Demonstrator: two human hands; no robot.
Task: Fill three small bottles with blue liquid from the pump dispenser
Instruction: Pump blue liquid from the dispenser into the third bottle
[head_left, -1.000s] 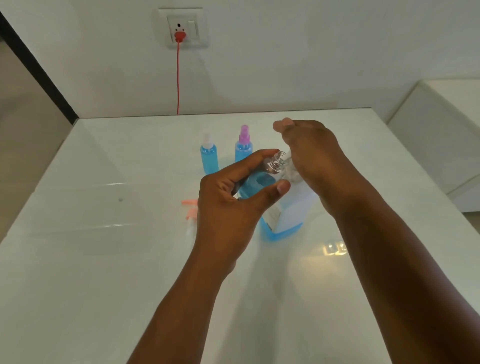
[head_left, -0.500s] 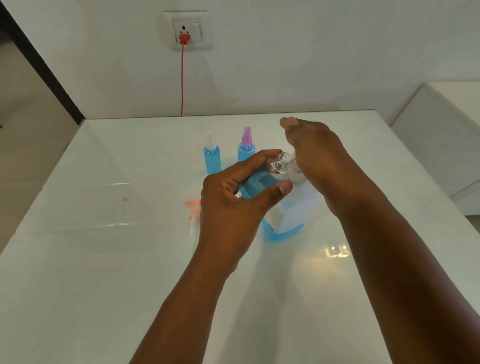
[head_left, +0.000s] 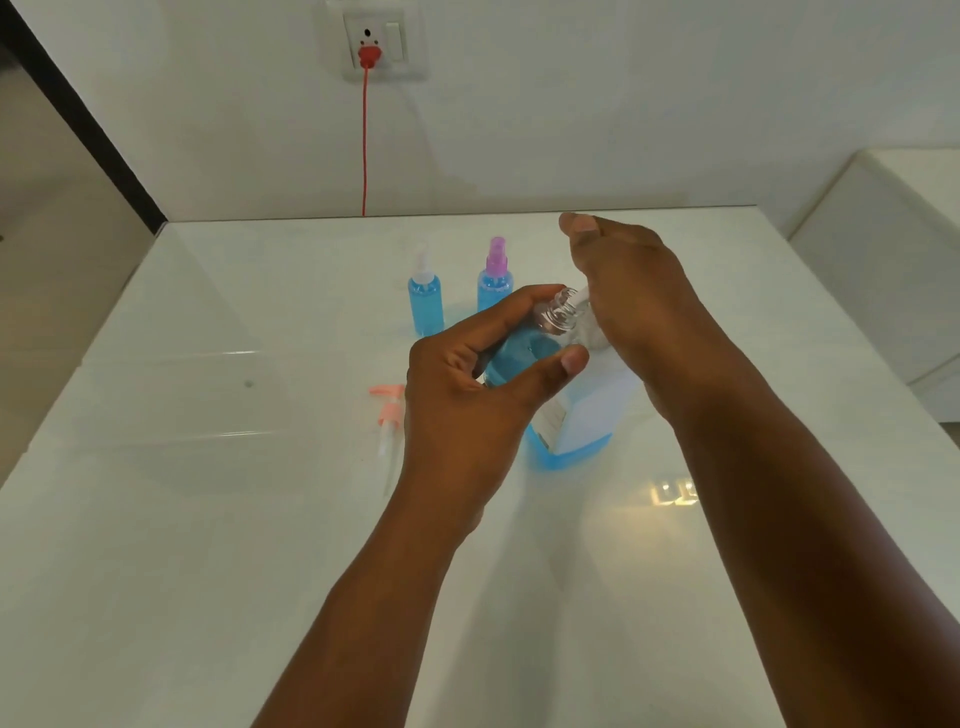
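Note:
My left hand (head_left: 467, 395) grips a small clear bottle (head_left: 524, 345) holding blue liquid, its open threaded neck tilted toward the pump dispenser (head_left: 582, 415). The dispenser is a large bottle with blue liquid and a white label, standing on the table. My right hand (head_left: 634, 296) lies palm-down over the dispenser's top, hiding the pump head. Two small bottles of blue liquid stand behind: one with a white cap (head_left: 426, 304), one with a purple spray cap (head_left: 494, 283). A loose pink pump cap (head_left: 389, 415) lies on the table left of my left hand.
The glossy white table (head_left: 208, 519) meets a white wall at the back. A red cable (head_left: 364, 145) hangs from a wall socket (head_left: 384, 44). A white cabinet (head_left: 883, 249) stands to the right.
Both hands stay where they were on the bottle and the dispenser. The head camera has tilted slightly, shifting the scene a little lower in view.

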